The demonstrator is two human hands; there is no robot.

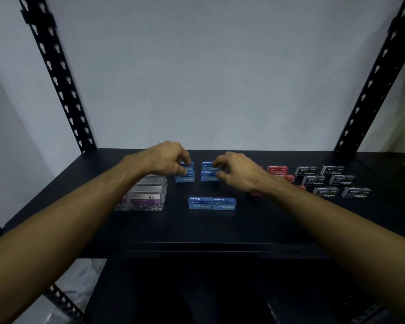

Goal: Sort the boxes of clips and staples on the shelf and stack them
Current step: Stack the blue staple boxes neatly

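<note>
Left hand (pixel 166 157) pinching a rear blue staple box (pixel 187 165) on the black shelf (pixel 103 220), right hand (pixel 236 171) curled at the neighbouring blue staple stack (pixel 209 174), grip impossible to tell.

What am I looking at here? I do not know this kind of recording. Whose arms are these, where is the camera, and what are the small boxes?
There is no machine here: a person works with bare hands and wears one camera on the head, so you look forward and down along both arms. The surface is a black shelf in a metal rack.

On it lie small boxes grouped by colour: clear clip boxes at the left, blue staple boxes in the middle, then red boxes and black boxes at the right.

The left hand pinches a blue box on top of others. The right hand has curled fingers at the next blue stack; whether it grips a box there is unclear.
</note>
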